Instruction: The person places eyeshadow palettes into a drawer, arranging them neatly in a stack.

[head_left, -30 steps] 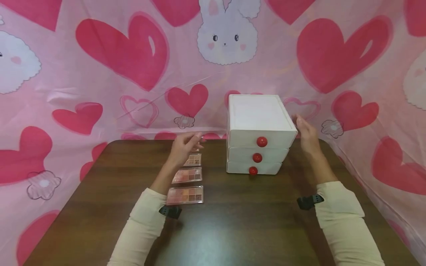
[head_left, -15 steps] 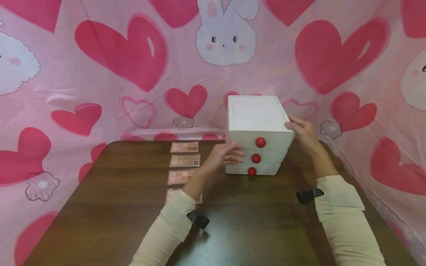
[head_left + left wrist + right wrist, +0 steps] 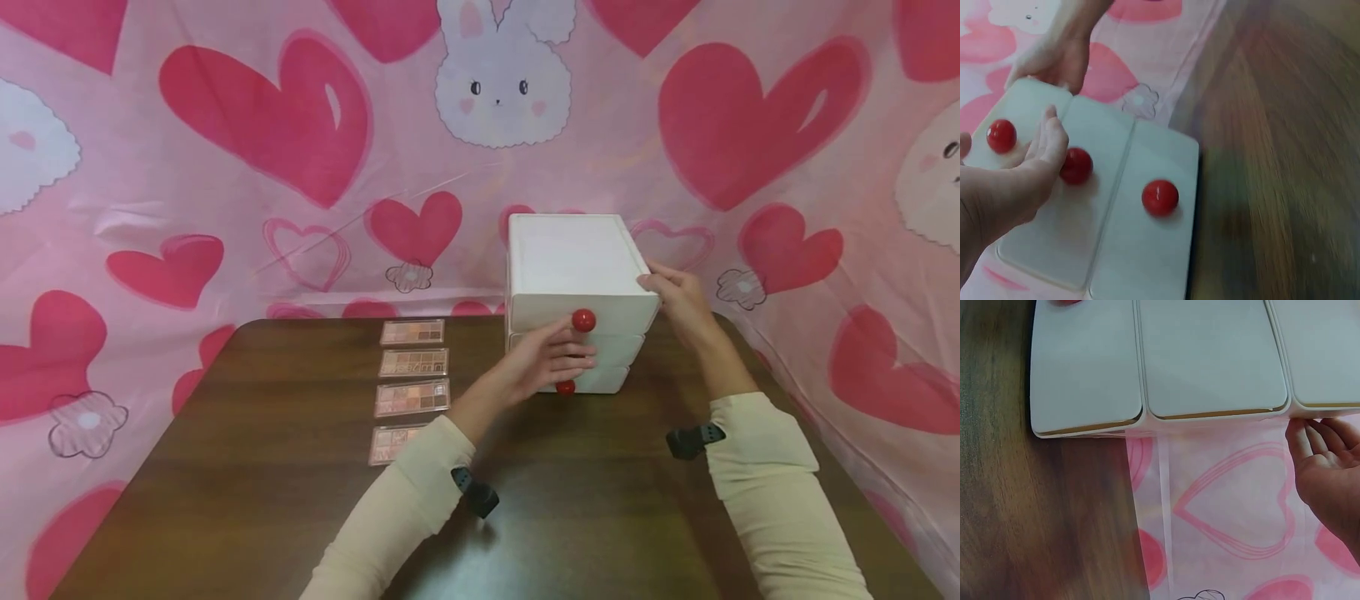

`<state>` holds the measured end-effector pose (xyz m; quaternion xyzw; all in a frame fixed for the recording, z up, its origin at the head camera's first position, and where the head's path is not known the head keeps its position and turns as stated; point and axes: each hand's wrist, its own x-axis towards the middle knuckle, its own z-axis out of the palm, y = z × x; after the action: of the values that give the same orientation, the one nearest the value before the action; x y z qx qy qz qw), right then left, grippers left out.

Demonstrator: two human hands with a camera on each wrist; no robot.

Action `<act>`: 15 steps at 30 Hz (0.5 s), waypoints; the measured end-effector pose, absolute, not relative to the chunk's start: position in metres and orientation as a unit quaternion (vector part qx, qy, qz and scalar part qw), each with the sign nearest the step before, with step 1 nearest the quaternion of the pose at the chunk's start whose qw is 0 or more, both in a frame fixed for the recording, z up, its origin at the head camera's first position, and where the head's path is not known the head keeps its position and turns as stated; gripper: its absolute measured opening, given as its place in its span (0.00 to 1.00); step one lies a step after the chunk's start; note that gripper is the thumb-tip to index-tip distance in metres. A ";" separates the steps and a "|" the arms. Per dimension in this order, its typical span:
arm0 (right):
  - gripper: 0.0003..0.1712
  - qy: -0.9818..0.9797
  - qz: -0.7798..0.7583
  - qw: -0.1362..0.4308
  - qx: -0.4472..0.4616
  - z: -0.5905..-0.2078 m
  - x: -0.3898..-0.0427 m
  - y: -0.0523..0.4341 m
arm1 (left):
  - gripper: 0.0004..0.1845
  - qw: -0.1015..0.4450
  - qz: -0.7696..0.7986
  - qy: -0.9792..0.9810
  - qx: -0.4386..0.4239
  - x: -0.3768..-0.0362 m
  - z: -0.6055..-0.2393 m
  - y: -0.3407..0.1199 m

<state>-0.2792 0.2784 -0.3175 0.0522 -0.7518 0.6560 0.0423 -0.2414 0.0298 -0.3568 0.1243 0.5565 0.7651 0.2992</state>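
A white three-drawer organizer [image 3: 570, 254] stands on the table, all its drawers closed, with a round red knob on each front. My left hand [image 3: 543, 362] is in front of it, fingers extended just below the top knob [image 3: 583, 320]. In the left wrist view, those fingers [image 3: 1040, 153] lie between the top knob [image 3: 1001, 136] and the middle knob [image 3: 1077, 166], overlapping the latter. My right hand [image 3: 686, 304] rests at the upper right edge, thumb on top and fingers along the side. The right wrist view shows its fingertips [image 3: 1313, 428] touching that side.
Several makeup palettes [image 3: 412, 398] lie in a column left of the organizer; my left sleeve partly covers the nearest one. The dark wooden table [image 3: 247, 467] reaches back to a pink cloth [image 3: 330, 167] with hearts and rabbits.
My left hand has moved right, from above the palettes to the organizer's knobs. My right hand has come from beside the organizer onto its upper right edge.
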 end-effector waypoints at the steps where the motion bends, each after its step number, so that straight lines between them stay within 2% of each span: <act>1: 0.35 -0.751 0.657 0.043 0.052 -0.318 -0.279 0.278 | 0.33 0.298 0.772 0.550 0.115 -0.241 -0.356 0.033; 8: 0.35 -0.749 0.659 0.050 0.055 -0.320 -0.279 0.278 | 0.27 0.237 0.812 0.532 0.041 -0.236 -0.347 0.050; 15: 0.35 -0.754 0.651 0.059 0.057 -0.320 -0.279 0.280 | 0.22 0.205 0.816 0.540 -0.016 -0.238 -0.344 0.059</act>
<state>-0.2787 0.2795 -0.3201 0.0572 -0.7544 0.6512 0.0592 -0.2383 0.0592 -0.3437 -0.0165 0.5400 0.8163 0.2046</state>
